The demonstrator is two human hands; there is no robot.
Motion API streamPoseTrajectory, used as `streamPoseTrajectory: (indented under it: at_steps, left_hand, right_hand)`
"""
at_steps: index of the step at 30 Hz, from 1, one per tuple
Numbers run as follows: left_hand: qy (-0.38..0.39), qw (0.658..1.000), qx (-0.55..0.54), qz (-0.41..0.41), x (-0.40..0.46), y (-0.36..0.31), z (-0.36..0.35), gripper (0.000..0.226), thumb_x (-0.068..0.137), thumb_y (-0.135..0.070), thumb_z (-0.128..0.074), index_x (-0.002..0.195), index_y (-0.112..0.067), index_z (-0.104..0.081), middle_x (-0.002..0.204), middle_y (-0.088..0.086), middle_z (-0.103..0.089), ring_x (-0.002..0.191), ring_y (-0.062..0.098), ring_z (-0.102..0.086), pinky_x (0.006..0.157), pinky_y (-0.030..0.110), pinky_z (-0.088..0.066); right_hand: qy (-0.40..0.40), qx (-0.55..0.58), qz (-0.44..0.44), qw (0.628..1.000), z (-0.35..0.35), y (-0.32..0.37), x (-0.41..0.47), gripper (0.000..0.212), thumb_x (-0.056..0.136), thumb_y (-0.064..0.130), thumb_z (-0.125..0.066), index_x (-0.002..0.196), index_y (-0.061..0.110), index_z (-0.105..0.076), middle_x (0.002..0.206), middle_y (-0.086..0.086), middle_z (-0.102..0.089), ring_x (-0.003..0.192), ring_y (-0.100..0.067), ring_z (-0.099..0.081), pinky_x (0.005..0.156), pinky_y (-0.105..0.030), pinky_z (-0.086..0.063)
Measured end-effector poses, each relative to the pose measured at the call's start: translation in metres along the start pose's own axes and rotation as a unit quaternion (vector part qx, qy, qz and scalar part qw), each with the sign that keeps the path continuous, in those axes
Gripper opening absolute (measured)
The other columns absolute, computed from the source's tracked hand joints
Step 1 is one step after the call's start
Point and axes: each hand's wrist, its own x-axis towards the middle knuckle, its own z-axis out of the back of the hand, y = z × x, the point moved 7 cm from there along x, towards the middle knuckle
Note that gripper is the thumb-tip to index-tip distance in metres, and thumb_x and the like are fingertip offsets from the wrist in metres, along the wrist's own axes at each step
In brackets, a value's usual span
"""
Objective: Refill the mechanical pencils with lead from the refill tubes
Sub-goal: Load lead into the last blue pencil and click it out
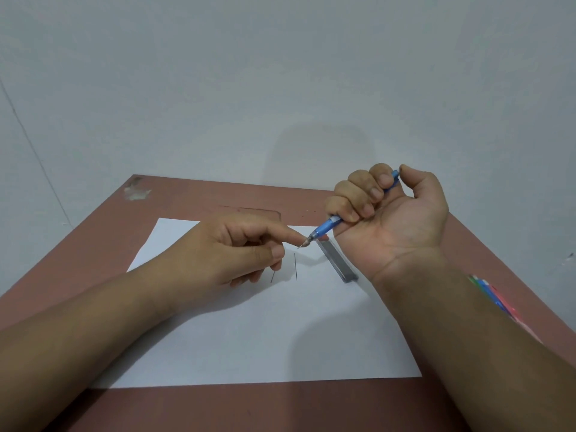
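Note:
My right hand (396, 219) grips a blue mechanical pencil (324, 227) in its curled fingers, with the thumb over the top end and the metal tip pointing down-left. My left hand (237, 247) has its index finger stretched out, touching the pencil's tip; the other fingers are curled under. One loose lead (295, 266) lies on the white paper (249, 338) just below the tip. The end of a second lead (273, 276) shows under my left fingers. A grey refill tube (338, 260) lies on the paper by my right wrist.
The paper lies on a reddish-brown table (193, 198) set against a pale wall. Several coloured mechanical pencils (489, 294) lie on the table at the right, partly hidden behind my right forearm.

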Motion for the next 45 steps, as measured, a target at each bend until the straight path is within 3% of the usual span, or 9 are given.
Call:
streamPoseTrajectory:
  at_steps: [9, 14, 27, 32, 45]
  left_hand:
    - [-0.007, 1.000, -0.005, 0.015, 0.000, 0.001, 0.000, 0.024, 0.087, -0.024, -0.061, 0.098, -0.035, -0.080, 0.076, 0.000, -0.064, 0.062, 0.016, -0.047, 0.052, 0.019, -0.037]
    - [-0.020, 1.000, 0.011, 0.021, -0.001, -0.002, 0.000, 0.032, 0.097, -0.009, -0.062, 0.098, -0.036, -0.080, 0.076, 0.000, -0.065, 0.060, 0.012, -0.048, 0.052, 0.018, -0.037]
    - [-0.049, 0.998, 0.029, 0.017, -0.002, -0.010, -0.001, 0.035, 0.094, -0.006, -0.063, 0.093, -0.036, -0.079, 0.075, 0.000, -0.065, 0.055, 0.005, -0.047, 0.049, 0.011, -0.036]
    - [-0.058, 0.998, 0.022, 0.012, -0.003, -0.014, -0.001, 0.031, 0.091, 0.000, -0.066, 0.092, -0.027, -0.080, 0.070, -0.001, -0.066, 0.053, -0.001, -0.053, 0.049, 0.007, -0.037]
    - [-0.070, 0.997, 0.044, -0.007, -0.002, -0.014, 0.001, 0.027, 0.087, -0.002, -0.070, 0.093, -0.026, -0.080, 0.071, 0.001, -0.067, 0.053, -0.001, -0.054, 0.049, 0.008, -0.037]
  right_hand:
    - [-0.003, -0.001, 0.000, 1.000, 0.000, -0.002, 0.000, 0.039, 0.093, 0.039, -0.036, 0.062, 0.015, -0.039, 0.061, 0.003, -0.027, 0.045, -0.014, -0.023, 0.045, -0.024, -0.024]
    - [-0.013, 0.005, 0.003, 1.000, 0.002, 0.000, 0.001, 0.040, 0.093, 0.039, -0.035, 0.062, 0.015, -0.039, 0.060, 0.003, -0.027, 0.046, -0.014, -0.023, 0.046, -0.024, -0.023]
    - [0.000, 0.004, 0.002, 1.000, 0.001, 0.000, 0.002, 0.040, 0.093, 0.039, -0.034, 0.062, 0.015, -0.039, 0.060, 0.003, -0.027, 0.046, -0.013, -0.022, 0.046, -0.025, -0.023]
    - [0.002, 0.007, -0.002, 1.000, 0.000, -0.002, 0.001, 0.040, 0.093, 0.040, -0.035, 0.062, 0.015, -0.040, 0.060, 0.003, -0.027, 0.046, -0.013, -0.023, 0.046, -0.025, -0.023]
    - [0.004, -0.001, 0.004, 1.000, -0.001, -0.001, 0.001, 0.038, 0.093, 0.038, -0.034, 0.063, 0.015, -0.039, 0.061, 0.003, -0.027, 0.046, -0.014, -0.023, 0.047, -0.025, -0.022]
